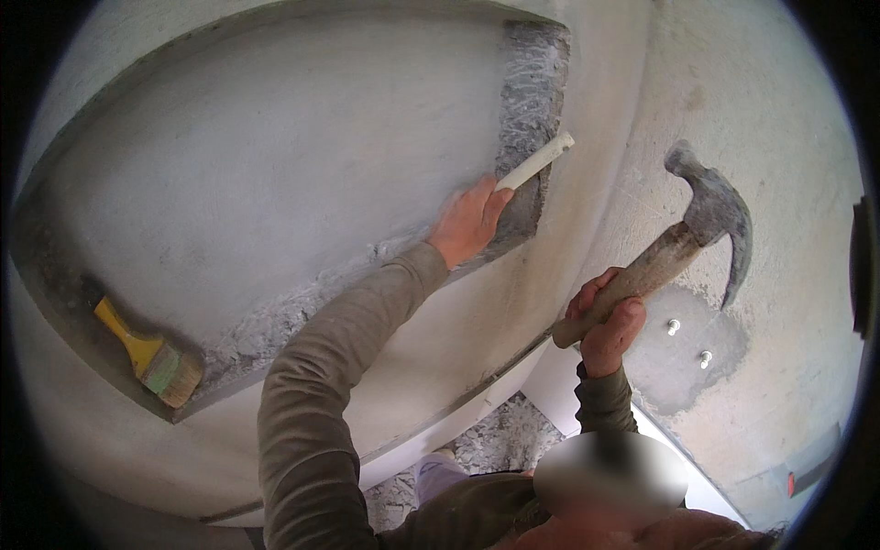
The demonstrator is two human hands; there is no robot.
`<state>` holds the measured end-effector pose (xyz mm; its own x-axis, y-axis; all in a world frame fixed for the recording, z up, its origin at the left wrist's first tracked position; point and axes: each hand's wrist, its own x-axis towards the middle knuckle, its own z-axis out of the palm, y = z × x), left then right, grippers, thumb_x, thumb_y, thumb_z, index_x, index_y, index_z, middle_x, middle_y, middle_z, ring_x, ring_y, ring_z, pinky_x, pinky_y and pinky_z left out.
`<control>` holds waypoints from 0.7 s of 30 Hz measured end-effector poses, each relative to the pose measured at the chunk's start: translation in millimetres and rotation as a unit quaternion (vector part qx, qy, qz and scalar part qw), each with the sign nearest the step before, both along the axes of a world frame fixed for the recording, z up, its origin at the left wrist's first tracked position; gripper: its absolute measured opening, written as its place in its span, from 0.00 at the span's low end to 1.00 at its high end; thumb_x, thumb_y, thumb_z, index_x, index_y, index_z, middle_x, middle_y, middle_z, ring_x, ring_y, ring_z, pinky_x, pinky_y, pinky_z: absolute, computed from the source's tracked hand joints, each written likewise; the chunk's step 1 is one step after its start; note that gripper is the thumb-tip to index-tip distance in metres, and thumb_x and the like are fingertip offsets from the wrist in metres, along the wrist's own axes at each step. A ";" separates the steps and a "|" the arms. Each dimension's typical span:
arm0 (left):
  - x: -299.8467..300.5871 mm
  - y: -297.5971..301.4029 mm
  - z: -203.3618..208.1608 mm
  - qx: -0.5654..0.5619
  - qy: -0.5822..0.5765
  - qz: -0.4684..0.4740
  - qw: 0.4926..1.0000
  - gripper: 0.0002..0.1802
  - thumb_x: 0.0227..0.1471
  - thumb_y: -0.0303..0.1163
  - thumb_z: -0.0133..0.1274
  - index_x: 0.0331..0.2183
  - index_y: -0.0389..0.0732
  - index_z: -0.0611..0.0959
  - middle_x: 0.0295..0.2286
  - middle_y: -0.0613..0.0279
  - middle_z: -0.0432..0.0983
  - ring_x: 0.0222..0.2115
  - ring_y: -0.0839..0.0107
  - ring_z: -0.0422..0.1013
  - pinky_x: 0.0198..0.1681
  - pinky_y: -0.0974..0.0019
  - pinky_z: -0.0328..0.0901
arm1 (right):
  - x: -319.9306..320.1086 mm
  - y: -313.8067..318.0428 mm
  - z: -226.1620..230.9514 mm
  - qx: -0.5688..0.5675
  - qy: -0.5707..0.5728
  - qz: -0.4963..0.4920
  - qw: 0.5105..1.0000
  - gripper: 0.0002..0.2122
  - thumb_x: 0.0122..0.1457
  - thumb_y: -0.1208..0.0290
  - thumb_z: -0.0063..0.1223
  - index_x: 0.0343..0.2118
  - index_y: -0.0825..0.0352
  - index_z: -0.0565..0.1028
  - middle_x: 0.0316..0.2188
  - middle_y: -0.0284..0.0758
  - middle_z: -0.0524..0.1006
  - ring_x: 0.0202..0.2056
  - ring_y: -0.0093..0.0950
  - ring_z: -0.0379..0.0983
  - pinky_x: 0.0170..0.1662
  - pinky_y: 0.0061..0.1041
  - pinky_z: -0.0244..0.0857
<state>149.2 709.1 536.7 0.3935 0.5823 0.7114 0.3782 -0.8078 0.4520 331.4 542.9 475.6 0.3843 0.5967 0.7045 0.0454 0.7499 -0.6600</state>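
My left hand (466, 220) is closed round a pale, bar-like chisel (539, 163) inside the wall recess (275, 137). Its visible end points up and to the right, past the recess's right edge; the other end is hidden by my hand. Rough, chipped grey mortar (532, 82) runs along that edge. To the right, my right hand (605, 321) grips the wooden handle of a claw hammer (715, 211) low down. The hammer head is raised, apart from the chisel, with its claw curving downward on the right.
A yellow-handled paintbrush (147, 353) lies in the recess's lower left corner. Two white fittings (674, 326) stick out of a dark grey patch (655, 362) on the right-hand wall. Broken rubble (513, 431) covers the floor below. A red-tipped thing (792, 484) shows at the lower right.
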 end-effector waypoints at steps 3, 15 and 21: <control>-1.4 -1.8 -0.6 0.011 0.016 0.008 1.000 0.17 0.65 0.42 0.43 0.37 0.36 0.73 0.20 0.40 0.72 0.25 0.37 0.71 0.26 0.44 0.60 | -1.7 -8.9 4.3 0.004 0.017 0.004 1.000 0.37 0.57 0.30 0.36 0.37 0.72 0.66 0.18 0.35 0.69 0.19 0.25 0.67 0.23 0.25 0.64; -8.7 12.4 6.6 0.002 0.021 -0.030 0.999 0.26 0.66 0.51 0.37 0.36 0.35 0.73 0.21 0.48 0.66 0.21 0.56 0.62 0.27 0.55 0.60 | -1.5 -19.0 3.9 -0.009 -0.026 0.003 1.000 0.38 0.57 0.29 0.34 0.36 0.72 0.66 0.18 0.35 0.70 0.19 0.25 0.68 0.24 0.26 0.65; -7.7 13.7 9.5 0.012 0.016 -0.050 0.999 0.28 0.66 0.53 0.35 0.34 0.35 0.73 0.21 0.49 0.64 0.22 0.58 0.60 0.29 0.55 0.60 | -2.6 -19.9 0.1 0.005 -0.043 -0.007 0.999 0.39 0.57 0.28 0.33 0.36 0.72 0.66 0.19 0.36 0.70 0.20 0.25 0.68 0.24 0.25 0.65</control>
